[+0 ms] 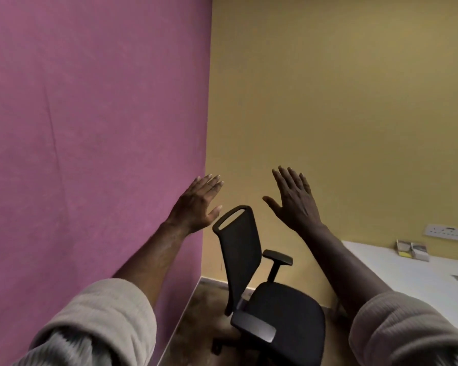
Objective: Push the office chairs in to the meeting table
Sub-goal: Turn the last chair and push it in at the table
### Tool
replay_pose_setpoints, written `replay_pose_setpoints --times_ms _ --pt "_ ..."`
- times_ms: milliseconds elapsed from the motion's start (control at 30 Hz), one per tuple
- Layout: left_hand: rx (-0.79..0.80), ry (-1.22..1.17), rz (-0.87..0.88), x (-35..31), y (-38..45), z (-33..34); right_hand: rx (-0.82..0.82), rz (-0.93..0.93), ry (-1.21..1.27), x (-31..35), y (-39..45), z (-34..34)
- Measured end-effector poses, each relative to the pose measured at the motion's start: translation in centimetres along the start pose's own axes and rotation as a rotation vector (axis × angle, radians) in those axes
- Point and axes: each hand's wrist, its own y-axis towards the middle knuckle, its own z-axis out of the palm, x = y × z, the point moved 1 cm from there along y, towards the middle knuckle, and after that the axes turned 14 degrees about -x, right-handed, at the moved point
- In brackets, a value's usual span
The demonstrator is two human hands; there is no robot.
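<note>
Both hands — left hand [198, 203] and right hand [292, 198] — are hovering open and empty above the black office chair [259, 286], whose backrest is lying below and between them, nearer the left, its seat probably facing the white meeting table [407, 276] at right.

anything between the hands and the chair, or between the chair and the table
Nothing visible. Both the left hand and the right hand are open in the air above the chair, touching nothing. The chair stands beside the white table with only bare floor showing.
</note>
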Motion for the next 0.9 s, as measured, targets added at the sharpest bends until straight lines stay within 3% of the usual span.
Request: replay_pose_setpoints --times_ms 133,467,733,900 --pt "0.043 -0.025 0.010 5.8 0.8 6.0 0.070 -0.031 -0.029 -0.1 1.8 7.9" --pt "0.135 -0.145 -0.067 14.6 2.0 25.6 0.183 0.241 0.085 -3.7 4.7 30.9" --pt "0.465 -0.044 -0.106 23.0 1.4 39.9 0.422 0.373 0.331 -1.6 3.6 47.4" --pt "0.612 -0.040 -0.044 25.3 -0.4 46.9 0.646 0.392 0.293 0.2 1.3 53.7"
